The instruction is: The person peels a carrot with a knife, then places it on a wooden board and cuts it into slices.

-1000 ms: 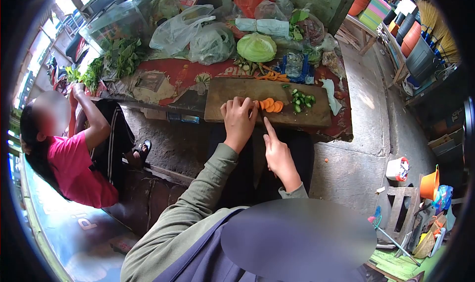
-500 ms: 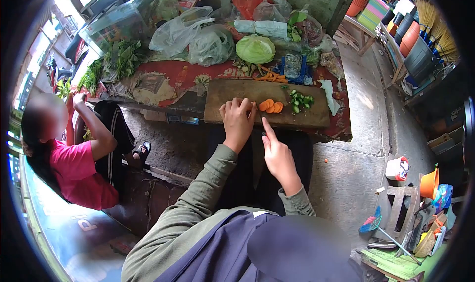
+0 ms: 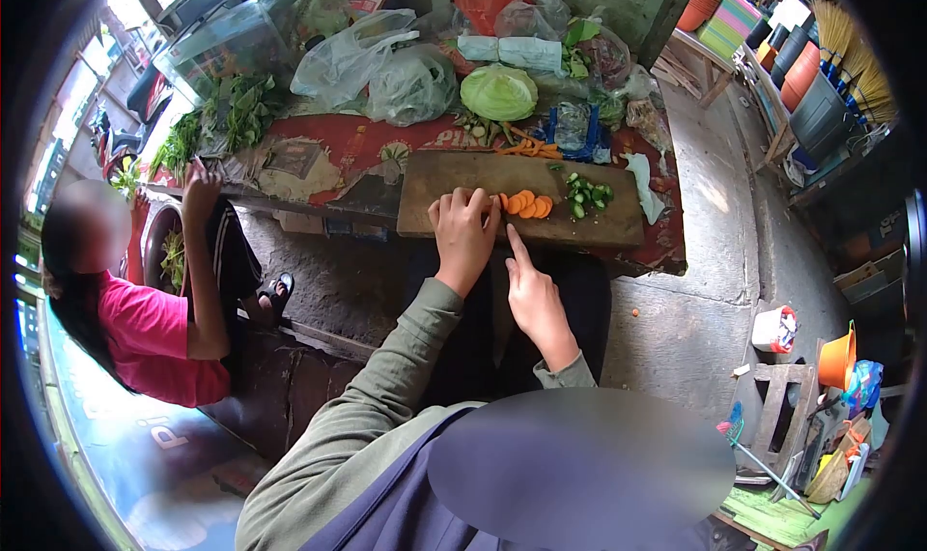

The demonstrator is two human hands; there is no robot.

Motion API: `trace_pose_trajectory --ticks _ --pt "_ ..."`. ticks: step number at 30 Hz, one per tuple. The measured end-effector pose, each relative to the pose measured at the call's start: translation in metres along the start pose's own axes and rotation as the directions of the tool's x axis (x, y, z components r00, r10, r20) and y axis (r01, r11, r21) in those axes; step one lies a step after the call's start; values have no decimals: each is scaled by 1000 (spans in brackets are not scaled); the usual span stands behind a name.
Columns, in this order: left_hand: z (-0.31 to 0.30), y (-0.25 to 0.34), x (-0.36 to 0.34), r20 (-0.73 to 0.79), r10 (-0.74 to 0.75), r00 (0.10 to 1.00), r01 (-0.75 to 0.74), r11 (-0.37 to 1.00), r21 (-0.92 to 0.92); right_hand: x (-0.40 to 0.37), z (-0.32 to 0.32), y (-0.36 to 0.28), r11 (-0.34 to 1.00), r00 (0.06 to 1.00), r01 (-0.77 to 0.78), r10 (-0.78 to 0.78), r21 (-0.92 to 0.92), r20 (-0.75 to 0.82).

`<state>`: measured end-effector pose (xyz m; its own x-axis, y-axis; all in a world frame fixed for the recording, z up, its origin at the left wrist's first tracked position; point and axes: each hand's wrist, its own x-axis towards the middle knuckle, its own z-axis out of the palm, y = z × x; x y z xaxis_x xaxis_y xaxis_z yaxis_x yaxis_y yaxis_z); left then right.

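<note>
Curled fingertips of the left hand [image 3: 463, 234] press down at the near edge of the cutting board [image 3: 449, 179]; whether they grip anything is hidden. Beside them, carrot slices [image 3: 528, 204] lie overlapping near the board's middle. The right hand [image 3: 537, 305] is partly closed, forefinger extended toward that edge, its hold unclear. Chopped green pieces [image 3: 589, 196] sit toward the board's right end. Beyond its far edge are orange strips [image 3: 531, 149] and a cabbage [image 3: 498, 94]. Another person [image 3: 145, 329] sits at the tabletop's left end.

"Pi" on blue sheet [image 3: 135, 454], "PI" on tabletop [image 3: 359, 153]
</note>
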<state>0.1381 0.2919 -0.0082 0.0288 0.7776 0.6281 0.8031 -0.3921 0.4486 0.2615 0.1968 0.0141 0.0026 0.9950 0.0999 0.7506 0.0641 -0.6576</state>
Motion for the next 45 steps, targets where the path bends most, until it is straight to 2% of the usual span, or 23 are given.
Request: trace_pose_trajectory --ticks 1,2,3,4,7,11,13,14,15,16,17,24,30,34,37,38,39,40,42,43,45 --pt "1 -1 0 -1 -2 1000 2 1000 -1 3 -12 -7 960 974 -192 162 203 156" --pt "1 -2 -1 -2 -4 1000 4 1000 -1 5 -20 -10 845 900 -394 276 362 337" --pt "1 -2 -1 -5 -2 1000 2 1000 1 5 -15 0 759 896 -425 273 493 351" --pt "1 -1 0 -11 2 1000 -2 1000 -1 5 -11 6 761 898 -420 268 494 350" --pt "1 -2 -1 -18 2 1000 -2 1000 -6 2 -2 17 346 868 -495 166 797 467" --pt "0 -2 0 -25 1 1000 -1 1000 -27 -3 -20 6 368 846 -530 170 764 505" --pt "1 -2 -1 -21 -5 1000 4 1000 -22 -6 -25 -10 766 902 -415 274 492 334" --pt "1 -2 -1 -17 -9 1000 9 1000 -19 -7 -20 -9 766 903 -414 276 492 331" --pt "2 -2 0 -17 -7 1000 6 1000 -21 -8 -17 -12 936 971 -214 173 280 162" --pt "1 -2 -1 -18 -6 1000 6 1000 -14 -8 -14 -16 1000 999 -19 18 12 26" --pt "1 -2 0 -19 -6 1000 6 1000 -5 -11 -15 -20 997 995 -71 68 41 71" --pt "1 -3 0 -2 -11 1000 11 1000 -7 -10 -6 -21 997 995 -71 73 -31 71" --pt "0 -3 -1 13 -15 1000 16 1000 -25 -4 -7 -22 992 987 -129 127 11 100" --pt "1 -5 -1 -3 7 1000 -7 1000 -22 -1 2 -7 993 989 -118 115 28 98" --pt "1 -5 0 -18 23 1000 -23 1000 -21 1 1 5 1000 999 -26 26 7 20" --pt "1 -5 -1 -28 25 999 -26 999 -23 3 -7 9 930 964 -227 172 288 204" --pt "1 -5 -1 -30 28 999 -29 999 -23 4 -13 9 746 878 -441 243 499 413" --pt "1 -6 -1 -24 20 1000 -21 999 -41 3 -12 11 747 879 -439 241 500 411" --pt "1 -8 -2 -17 8 1000 -9 998 -59 -4 -6 15 501 867 -490 191 713 461" --pt "1 -9 -2 -15 15 1000 -16 998 -57 -7 -5 16 433 864 -496 160 752 478" --pt "2 -10 -2 -14 21 1000 -22 998 -58 -9 -8 15 409 860 -505 161 760 484"
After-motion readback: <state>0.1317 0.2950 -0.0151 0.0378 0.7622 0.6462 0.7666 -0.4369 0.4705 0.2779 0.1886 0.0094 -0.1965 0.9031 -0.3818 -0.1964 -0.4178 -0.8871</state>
